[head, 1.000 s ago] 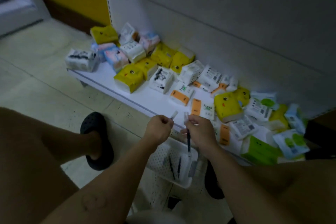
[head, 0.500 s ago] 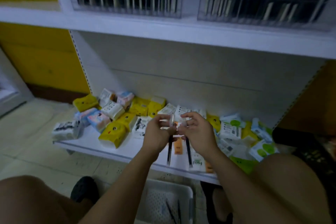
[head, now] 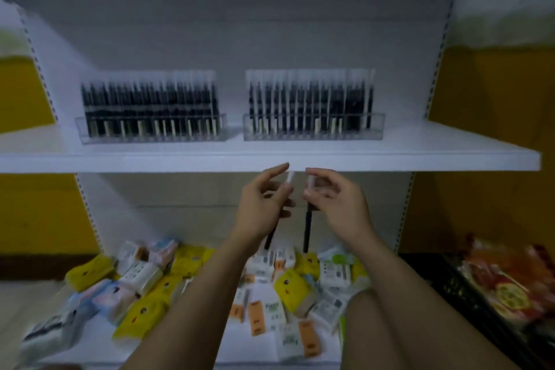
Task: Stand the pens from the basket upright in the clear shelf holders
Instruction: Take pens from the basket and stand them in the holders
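Two clear holders stand side by side on the white upper shelf, a left holder and a right holder, both packed with several upright dark pens. My left hand grips one dark pen with a pale cap, its dark end hanging down. My right hand pinches a second dark pen the same way. Both hands are close together just below the shelf's front edge, under the gap between the holders. The basket is out of view.
The lower shelf is strewn with several small tissue packs in yellow, white, orange and green. A dark crate with red snack bags sits at the right. Yellow wall panels flank the shelving.
My view has tilted up from the floor basket to the upper shelf. Both hands have risen with the pens to just under the shelf edge, and the basket has left the frame.
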`<control>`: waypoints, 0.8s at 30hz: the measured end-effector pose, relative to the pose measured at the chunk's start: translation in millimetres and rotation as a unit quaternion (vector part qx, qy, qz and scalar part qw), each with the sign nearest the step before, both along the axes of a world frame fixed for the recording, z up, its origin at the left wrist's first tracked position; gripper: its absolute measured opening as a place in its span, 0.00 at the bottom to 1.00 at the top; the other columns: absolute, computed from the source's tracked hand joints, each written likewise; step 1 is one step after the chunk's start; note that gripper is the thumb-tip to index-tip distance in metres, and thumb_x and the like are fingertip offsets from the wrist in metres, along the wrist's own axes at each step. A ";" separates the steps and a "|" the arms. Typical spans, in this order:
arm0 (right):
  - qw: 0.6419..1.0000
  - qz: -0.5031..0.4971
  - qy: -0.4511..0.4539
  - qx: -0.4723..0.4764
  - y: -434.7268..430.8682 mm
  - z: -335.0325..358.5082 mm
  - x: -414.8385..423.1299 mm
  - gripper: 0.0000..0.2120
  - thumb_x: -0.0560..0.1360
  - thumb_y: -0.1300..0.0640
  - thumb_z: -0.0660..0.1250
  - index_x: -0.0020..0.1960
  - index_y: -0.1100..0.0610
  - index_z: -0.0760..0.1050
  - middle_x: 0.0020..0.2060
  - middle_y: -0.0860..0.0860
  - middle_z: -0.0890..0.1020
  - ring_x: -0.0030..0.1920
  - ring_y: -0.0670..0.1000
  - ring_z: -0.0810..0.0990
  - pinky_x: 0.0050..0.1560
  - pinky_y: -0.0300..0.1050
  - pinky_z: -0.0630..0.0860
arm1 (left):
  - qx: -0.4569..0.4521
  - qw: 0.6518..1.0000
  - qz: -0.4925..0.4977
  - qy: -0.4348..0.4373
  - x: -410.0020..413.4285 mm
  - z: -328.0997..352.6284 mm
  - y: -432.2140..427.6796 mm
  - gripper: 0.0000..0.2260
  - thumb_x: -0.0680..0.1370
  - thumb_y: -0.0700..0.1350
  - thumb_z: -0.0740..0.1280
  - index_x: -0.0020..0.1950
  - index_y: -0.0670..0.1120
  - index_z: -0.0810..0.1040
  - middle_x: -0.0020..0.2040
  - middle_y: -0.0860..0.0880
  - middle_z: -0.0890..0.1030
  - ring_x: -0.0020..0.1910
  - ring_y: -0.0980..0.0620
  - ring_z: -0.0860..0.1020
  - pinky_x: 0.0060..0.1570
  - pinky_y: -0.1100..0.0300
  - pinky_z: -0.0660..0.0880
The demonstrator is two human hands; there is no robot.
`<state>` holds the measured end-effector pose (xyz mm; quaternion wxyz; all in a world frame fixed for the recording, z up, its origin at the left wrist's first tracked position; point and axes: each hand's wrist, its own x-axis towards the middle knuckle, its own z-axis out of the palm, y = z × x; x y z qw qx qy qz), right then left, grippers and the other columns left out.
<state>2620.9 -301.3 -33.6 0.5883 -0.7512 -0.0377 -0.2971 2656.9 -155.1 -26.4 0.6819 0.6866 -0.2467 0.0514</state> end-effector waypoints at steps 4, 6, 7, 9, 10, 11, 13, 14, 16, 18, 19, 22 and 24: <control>0.998 -0.039 -0.038 -0.008 -32.8 49.1 -13.7 0.17 0.72 0.65 0.73 0.52 0.46 0.78 0.46 0.50 0.81 0.43 0.49 0.83 0.41 0.37 0.80 | 0.016 0.998 -0.034 -0.051 -5.0 46.8 -31.4 0.13 0.80 0.42 0.65 0.64 0.53 0.77 0.47 0.45 0.82 0.44 0.50 0.83 0.46 0.52 0.82; 0.997 -0.056 -0.050 -0.013 -49.4 71.7 -17.1 0.16 0.71 0.65 0.74 0.51 0.46 0.78 0.44 0.49 0.80 0.43 0.49 0.83 0.40 0.38 0.81 | 0.043 0.994 -0.032 -0.092 -3.1 68.7 -46.3 0.12 0.80 0.41 0.65 0.62 0.53 0.77 0.45 0.47 0.83 0.45 0.52 0.83 0.48 0.51 0.81; 0.996 -0.062 -0.054 -0.015 -58.2 81.5 -18.2 0.16 0.70 0.64 0.74 0.51 0.47 0.78 0.45 0.49 0.80 0.43 0.49 0.84 0.42 0.40 0.81 | 0.061 0.991 -0.028 -0.116 -1.9 79.2 -53.7 0.12 0.80 0.42 0.65 0.61 0.53 0.76 0.45 0.47 0.83 0.45 0.53 0.82 0.48 0.51 0.81; 0.995 -0.071 -0.066 -0.019 -75.5 98.0 -18.8 0.15 0.71 0.64 0.74 0.52 0.48 0.78 0.45 0.49 0.81 0.45 0.50 0.84 0.45 0.45 0.82 | 0.092 0.983 -0.025 -0.158 0.0 99.4 -68.7 0.11 0.79 0.43 0.66 0.60 0.53 0.76 0.43 0.49 0.82 0.43 0.54 0.81 0.48 0.55 0.80; 0.994 -0.076 -0.074 -0.018 -83.6 104.8 -18.0 0.15 0.71 0.64 0.74 0.52 0.48 0.78 0.45 0.49 0.81 0.45 0.50 0.84 0.46 0.46 0.83 | 0.102 0.979 -0.024 -0.174 1.2 108.4 -76.5 0.11 0.78 0.43 0.67 0.59 0.53 0.76 0.42 0.49 0.82 0.42 0.55 0.81 0.46 0.57 0.80; 0.993 -0.082 -0.081 -0.017 -91.2 110.7 -16.7 0.15 0.71 0.64 0.73 0.52 0.49 0.78 0.45 0.50 0.81 0.45 0.50 0.84 0.47 0.46 0.83 | 0.107 0.976 -0.021 -0.187 3.1 116.9 -84.5 0.11 0.78 0.42 0.68 0.58 0.53 0.76 0.43 0.50 0.82 0.41 0.56 0.81 0.45 0.59 0.80; 0.992 -0.093 -0.089 -0.013 -104.7 120.8 -12.6 0.14 0.71 0.64 0.73 0.52 0.49 0.78 0.45 0.49 0.82 0.45 0.48 0.83 0.48 0.46 0.83 | 0.111 0.972 -0.017 -0.206 8.2 132.0 -101.1 0.11 0.77 0.43 0.69 0.58 0.53 0.74 0.44 0.50 0.81 0.41 0.55 0.82 0.43 0.59 0.81; 0.991 -0.095 -0.093 -0.009 -111.2 125.2 -9.7 0.14 0.72 0.64 0.73 0.52 0.49 0.78 0.44 0.49 0.82 0.45 0.48 0.83 0.48 0.47 0.82 | 0.116 0.970 -0.016 -0.214 11.6 139.1 -109.8 0.12 0.77 0.43 0.69 0.58 0.54 0.74 0.45 0.50 0.81 0.41 0.55 0.82 0.42 0.59 0.81; 0.989 -0.104 -0.103 -0.011 -125.3 134.4 -3.6 0.14 0.72 0.64 0.73 0.53 0.50 0.78 0.43 0.48 0.82 0.45 0.47 0.83 0.49 0.48 0.82 | 0.129 0.964 -0.013 -0.231 18.9 152.4 -126.0 0.13 0.76 0.44 0.70 0.58 0.54 0.73 0.46 0.52 0.81 0.41 0.56 0.81 0.40 0.63 0.80; 0.985 -0.122 -0.121 -0.020 -140.0 145.3 3.4 0.14 0.72 0.64 0.73 0.52 0.48 0.78 0.44 0.48 0.81 0.46 0.47 0.82 0.50 0.50 0.82 | 0.142 0.957 -0.005 -0.254 25.8 165.7 -139.1 0.14 0.76 0.45 0.70 0.59 0.55 0.73 0.43 0.54 0.81 0.40 0.60 0.80 0.37 0.69 0.76; 0.982 -0.132 -0.131 -0.024 -147.1 150.8 7.3 0.14 0.72 0.64 0.73 0.51 0.47 0.77 0.43 0.47 0.80 0.46 0.48 0.82 0.51 0.51 0.82 | 0.146 0.953 0.001 -0.266 29.3 171.4 -144.4 0.14 0.77 0.45 0.70 0.60 0.56 0.73 0.42 0.55 0.81 0.40 0.61 0.80 0.37 0.71 0.74; 0.973 -0.164 -0.158 -0.029 -167.0 165.3 22.4 0.14 0.72 0.64 0.73 0.51 0.48 0.77 0.43 0.45 0.79 0.45 0.49 0.81 0.51 0.53 0.81 | 0.141 0.948 0.015 -0.283 44.9 184.7 -160.0 0.11 0.77 0.46 0.69 0.57 0.57 0.74 0.45 0.54 0.82 0.43 0.61 0.80 0.41 0.69 0.76; 0.969 -0.173 -0.172 -0.026 -175.6 170.0 34.7 0.14 0.72 0.64 0.72 0.51 0.49 0.76 0.43 0.45 0.79 0.46 0.50 0.81 0.50 0.55 0.81 | 0.139 0.947 0.026 -0.289 57.2 190.8 -168.8 0.09 0.77 0.46 0.69 0.54 0.56 0.74 0.48 0.54 0.81 0.44 0.59 0.80 0.42 0.62 0.80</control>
